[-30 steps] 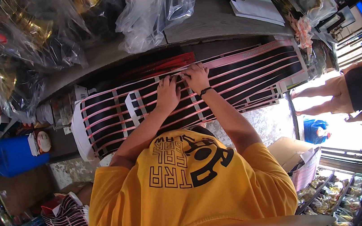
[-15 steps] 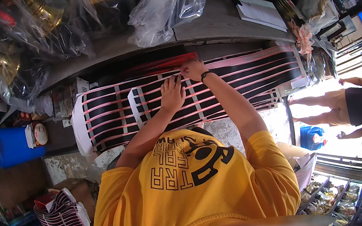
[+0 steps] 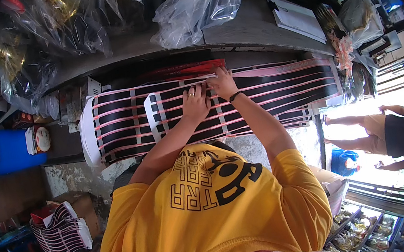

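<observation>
Long sheets with black bands and pink-and-white lines (image 3: 277,82) lie in a stack across the worktop before me. My left hand (image 3: 196,102) rests on the top sheet, fingers stretched toward its far edge, a ring on one finger. Just to its right, my right hand (image 3: 222,84) has its fingers bent at that far edge, apparently pinching the sheet's margin; the fingertips are partly hidden. Beyond this edge lie glossy red strips (image 3: 180,71), close to the right fingertips. A narrower piece with a white end (image 3: 152,117) lies on the stack left of my hands.
Clear plastic bags (image 3: 198,10) with gold-coloured pieces stand on the grey shelf beyond. A clipboard with white paper (image 3: 297,21) lies at far right. A blue drum (image 3: 11,151) stands left. Another striped bundle (image 3: 61,231) sits lower left. Another person (image 3: 384,134) stands outside, right.
My right hand has opened out slightly from a tighter bend at the far edge. My left hand has shifted slightly and still lies on the sheet. The whole view has tilted a little.
</observation>
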A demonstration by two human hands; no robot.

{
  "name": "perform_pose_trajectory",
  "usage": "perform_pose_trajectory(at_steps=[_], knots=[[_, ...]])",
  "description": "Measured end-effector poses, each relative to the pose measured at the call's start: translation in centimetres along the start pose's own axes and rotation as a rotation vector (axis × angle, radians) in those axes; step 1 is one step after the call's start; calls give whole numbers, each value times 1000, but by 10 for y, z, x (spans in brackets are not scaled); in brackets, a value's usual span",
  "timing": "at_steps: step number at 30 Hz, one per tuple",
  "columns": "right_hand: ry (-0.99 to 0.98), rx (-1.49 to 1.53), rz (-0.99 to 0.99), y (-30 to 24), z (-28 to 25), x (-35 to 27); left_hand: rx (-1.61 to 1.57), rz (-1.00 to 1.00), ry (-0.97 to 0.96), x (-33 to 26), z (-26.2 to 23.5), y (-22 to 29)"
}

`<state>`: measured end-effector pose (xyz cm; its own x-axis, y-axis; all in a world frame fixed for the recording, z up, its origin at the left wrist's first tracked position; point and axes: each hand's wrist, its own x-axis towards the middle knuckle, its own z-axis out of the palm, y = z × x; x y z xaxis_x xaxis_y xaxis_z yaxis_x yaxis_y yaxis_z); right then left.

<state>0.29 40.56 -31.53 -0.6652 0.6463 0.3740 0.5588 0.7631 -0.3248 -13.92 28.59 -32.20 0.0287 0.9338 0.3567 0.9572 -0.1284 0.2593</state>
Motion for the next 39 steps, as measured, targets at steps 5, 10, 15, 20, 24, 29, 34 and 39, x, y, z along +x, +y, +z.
perform_pose_trajectory(at_steps=[5,10,15,20,24,29,34,39], knots=[[74,-1,118,-4,-11,-18,10,-27,19,0,-2,3],[150,56,193,-11,-22,-40,-37,-58,-4,-3,-1,2],[156,99,270,-24,-29,-59,22,-48,5,-6,4,1],[210,171,445,-31,-18,-51,-22,-51,-94,-5,2,-3],[218,311,503,-35,-5,-42,42,47,-46,-14,-7,-4],[227,252,509,-33,3,-45,0,23,-206,-26,-4,8],[254,97,426,-37,-3,-55,11,16,-169,-28,-1,9],[243,73,490,-51,-11,-70,6,4,-163,-28,-1,10]])
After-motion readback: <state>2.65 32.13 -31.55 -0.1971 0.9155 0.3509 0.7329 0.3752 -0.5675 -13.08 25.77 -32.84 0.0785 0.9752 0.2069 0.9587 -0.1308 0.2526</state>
